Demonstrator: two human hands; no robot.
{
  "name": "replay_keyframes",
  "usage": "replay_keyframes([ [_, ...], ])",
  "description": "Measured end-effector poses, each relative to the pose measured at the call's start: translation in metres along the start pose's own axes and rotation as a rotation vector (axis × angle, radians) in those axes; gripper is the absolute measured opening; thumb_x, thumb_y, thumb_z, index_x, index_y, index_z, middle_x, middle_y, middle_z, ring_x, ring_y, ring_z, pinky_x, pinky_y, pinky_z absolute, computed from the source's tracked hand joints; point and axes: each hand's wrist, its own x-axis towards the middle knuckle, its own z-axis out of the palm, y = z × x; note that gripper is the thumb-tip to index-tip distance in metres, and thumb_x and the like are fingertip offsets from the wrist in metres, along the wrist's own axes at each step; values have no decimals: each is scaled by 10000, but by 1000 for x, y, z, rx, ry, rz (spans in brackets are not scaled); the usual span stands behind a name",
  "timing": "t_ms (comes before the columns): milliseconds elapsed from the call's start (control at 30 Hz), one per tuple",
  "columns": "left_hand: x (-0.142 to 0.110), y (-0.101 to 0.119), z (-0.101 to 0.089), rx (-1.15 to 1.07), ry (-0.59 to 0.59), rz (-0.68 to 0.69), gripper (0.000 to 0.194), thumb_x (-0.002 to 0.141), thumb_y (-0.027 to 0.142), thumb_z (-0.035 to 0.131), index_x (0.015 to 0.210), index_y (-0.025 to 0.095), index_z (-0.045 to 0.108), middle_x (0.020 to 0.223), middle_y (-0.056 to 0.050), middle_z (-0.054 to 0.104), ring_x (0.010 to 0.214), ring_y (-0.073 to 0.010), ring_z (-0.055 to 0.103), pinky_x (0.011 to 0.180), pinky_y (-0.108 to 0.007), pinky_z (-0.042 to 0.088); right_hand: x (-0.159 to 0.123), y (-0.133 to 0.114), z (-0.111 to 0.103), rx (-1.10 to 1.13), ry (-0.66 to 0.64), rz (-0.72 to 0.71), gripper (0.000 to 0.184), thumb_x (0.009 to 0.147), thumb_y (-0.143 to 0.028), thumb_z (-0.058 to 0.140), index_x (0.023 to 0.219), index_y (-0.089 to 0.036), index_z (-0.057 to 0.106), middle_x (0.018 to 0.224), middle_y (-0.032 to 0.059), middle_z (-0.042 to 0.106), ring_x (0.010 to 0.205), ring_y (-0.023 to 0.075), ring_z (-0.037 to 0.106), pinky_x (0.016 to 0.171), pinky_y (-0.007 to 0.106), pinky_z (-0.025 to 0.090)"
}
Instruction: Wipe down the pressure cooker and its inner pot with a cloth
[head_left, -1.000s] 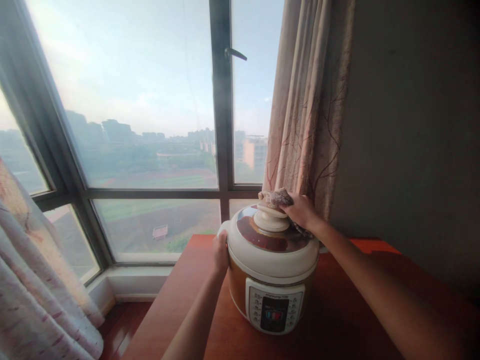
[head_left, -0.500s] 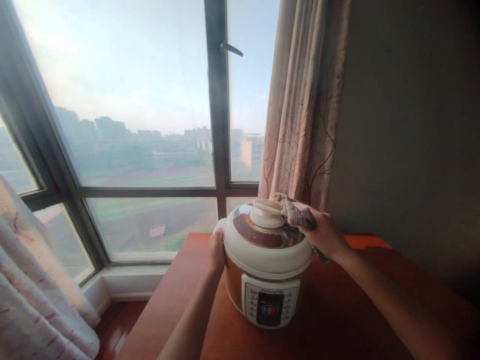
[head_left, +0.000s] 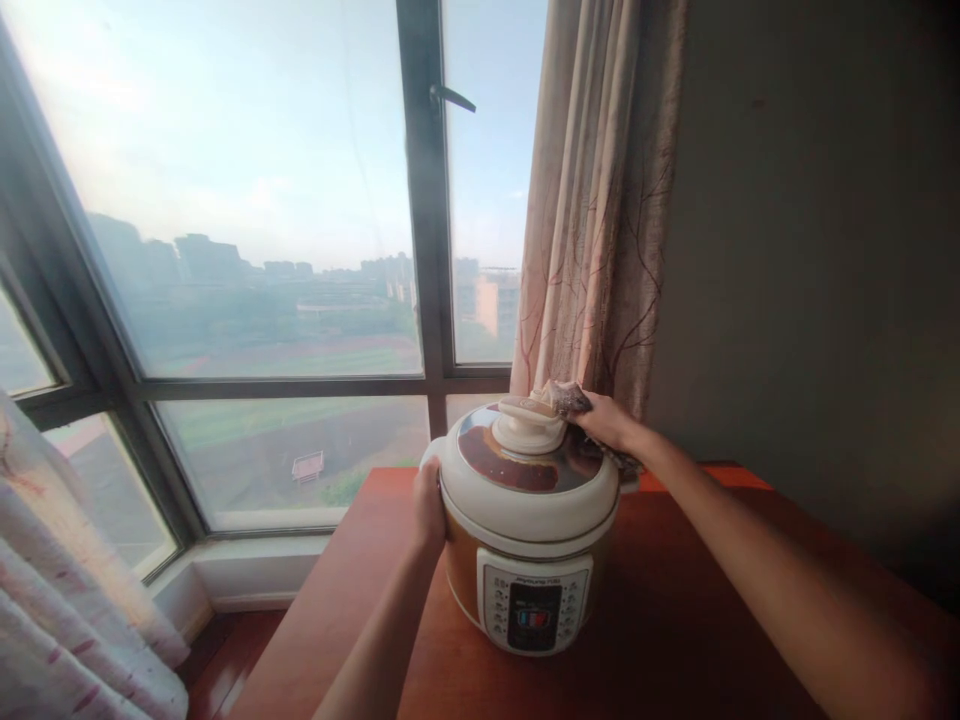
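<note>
A white and brown electric pressure cooker (head_left: 525, 530) stands on a reddish wooden table (head_left: 675, 620), its control panel facing me. My left hand (head_left: 429, 505) presses against the cooker's left side, fingers wrapped round the rim. My right hand (head_left: 607, 420) is closed on a crumpled brownish cloth (head_left: 562, 397) and holds it against the far right of the lid, beside the white lid knob (head_left: 528, 425).
A large window (head_left: 262, 250) with dark frames and a handle fills the wall behind the table. A patterned curtain (head_left: 600, 200) hangs just behind the cooker at the right; another curtain (head_left: 67, 600) is at the lower left. A dark wall stands at the right.
My right hand has slid the cloth around the lid knob, out to the right side and back toward the far edge. The left hand has stayed on the cooker's side.
</note>
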Motion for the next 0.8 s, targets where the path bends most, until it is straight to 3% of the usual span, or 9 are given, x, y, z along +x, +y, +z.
replay_keyframes([
  [167,1,-1,-2,17,-33,21,494,836,646,562,791,166,669,753,-21,654,760,-203,567,716,-310,481,46,-16,3,16,-54,51,194,817,-274,603,823,-152,754,858,120,768,887,294,698,768,345,525],
  [467,3,-2,-5,70,-15,36,449,831,610,561,709,182,620,700,-5,605,698,-189,528,661,-305,459,87,-66,18,-26,-194,-12,159,682,-186,681,817,-130,744,721,65,715,729,219,655,656,290,506],
  [633,5,2,-6,124,-13,67,448,823,606,555,643,196,572,636,6,547,658,-180,485,617,-294,417,74,-74,12,-2,-211,-110,160,680,-169,697,829,-142,747,769,38,728,784,198,647,703,259,500],
  [800,5,5,-7,188,-35,106,453,840,582,535,587,211,480,593,21,457,618,-158,402,580,-281,350,38,-59,4,40,-106,-142,155,773,-247,642,840,-156,747,805,38,745,829,222,661,711,269,484],
])
